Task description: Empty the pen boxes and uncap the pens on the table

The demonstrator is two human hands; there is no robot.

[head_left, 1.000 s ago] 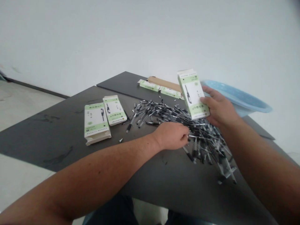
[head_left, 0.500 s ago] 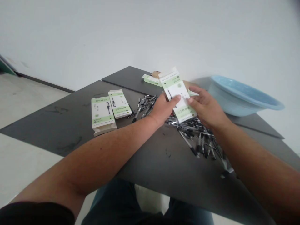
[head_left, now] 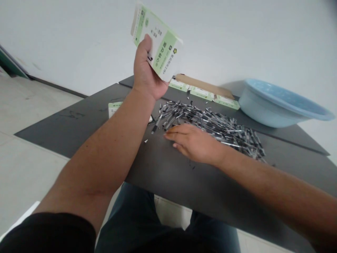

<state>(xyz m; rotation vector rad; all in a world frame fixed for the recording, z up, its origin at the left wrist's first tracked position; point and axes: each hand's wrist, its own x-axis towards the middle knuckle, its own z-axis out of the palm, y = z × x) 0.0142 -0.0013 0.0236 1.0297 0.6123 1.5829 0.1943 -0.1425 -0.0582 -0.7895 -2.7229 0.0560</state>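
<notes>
My left hand [head_left: 147, 72] is raised above the table, closed round a flat white-and-green pen box [head_left: 167, 44] with its thumb on the printed face. The box is tilted, and an end flap sticks out at its upper left. Just over the dark tabletop, my right hand [head_left: 196, 144] reaches leftward, fingers stretched out and holding nothing that I can see. It is beside the near edge of a wide heap of black-and-clear pens [head_left: 223, 124]. Behind my left forearm another white-and-green box [head_left: 114, 106] shows only in part.
Several white-and-green boxes [head_left: 201, 92] lie in a row at the back, before a brown cardboard piece [head_left: 207, 85]. A light blue basin [head_left: 265, 110] stands at the back right near the wall. A small white scrap [head_left: 146, 141] lies on the dark table [head_left: 168, 179].
My left hand has lifted the pen box up and to the left. My right hand has left the box and come down leftward beside the pens. The view has shifted slightly.
</notes>
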